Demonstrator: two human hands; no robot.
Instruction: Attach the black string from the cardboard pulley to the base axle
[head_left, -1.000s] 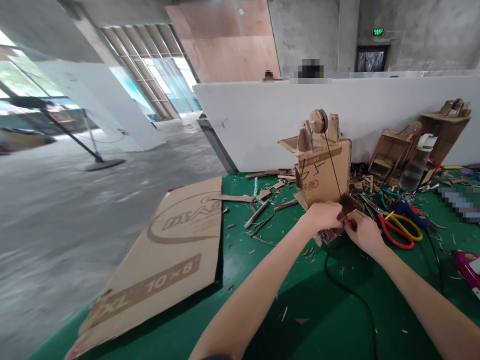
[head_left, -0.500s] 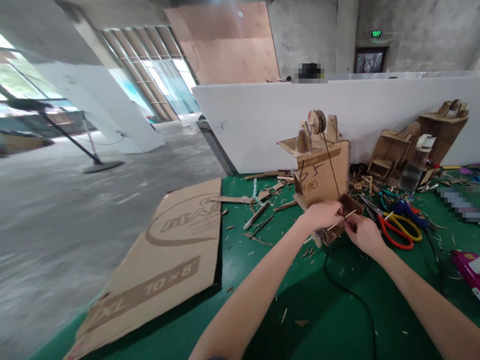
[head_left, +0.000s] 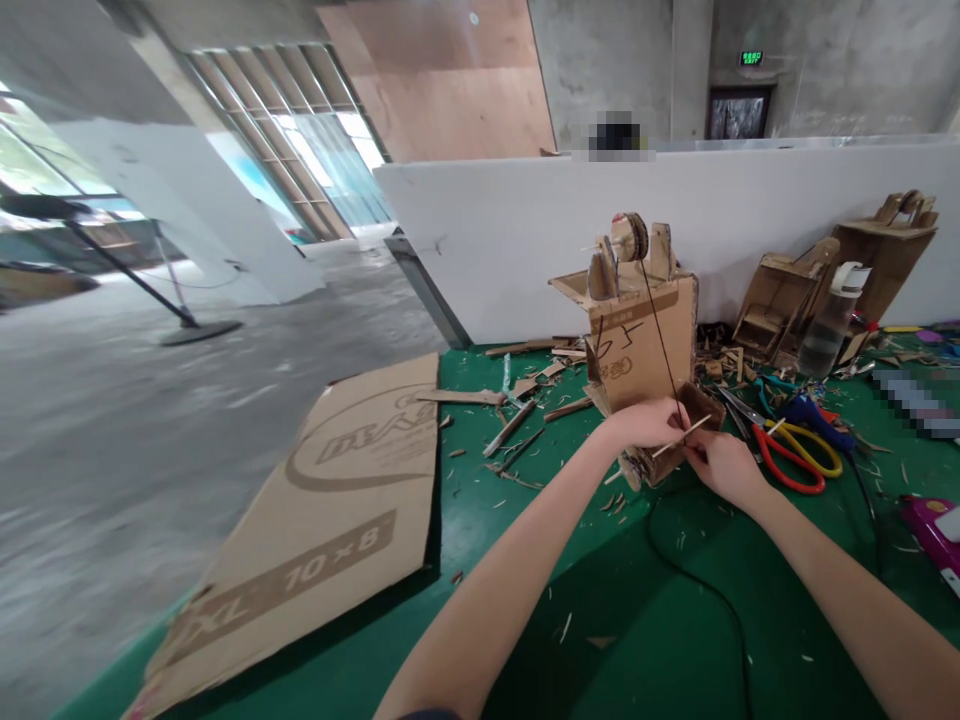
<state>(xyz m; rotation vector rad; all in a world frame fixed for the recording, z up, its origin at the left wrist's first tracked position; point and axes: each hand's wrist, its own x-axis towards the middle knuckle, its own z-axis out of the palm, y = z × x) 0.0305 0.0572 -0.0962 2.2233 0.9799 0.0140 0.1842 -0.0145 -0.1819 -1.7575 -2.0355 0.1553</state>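
A cardboard model (head_left: 646,345) stands upright on the green table, with a round cardboard pulley (head_left: 631,237) on top. From the pulley a black cord (head_left: 660,325) runs down to a thin wooden stick (head_left: 681,437) at the model's open lower box (head_left: 701,408). My left hand (head_left: 652,424) is closed, its fingertips pinching the cord just above the stick. Close by on the right, my right hand (head_left: 726,466) pinches the same cord below the stick. The fingertips partly hide where cord and stick meet. A loose length of cord trails over the table toward me.
Scissors (head_left: 795,455) and a blue glue gun (head_left: 817,422) lie right of the model. Farther right are a water bottle (head_left: 829,325), other cardboard models (head_left: 780,300) and a magenta object (head_left: 934,540). A large cardboard sheet (head_left: 315,520) overhangs the table's left edge. Scraps (head_left: 512,428) lie about.
The view has shifted slightly. Both hands stay at the cord and stick, with only small finger movements; the stick now shows more plainly between them.
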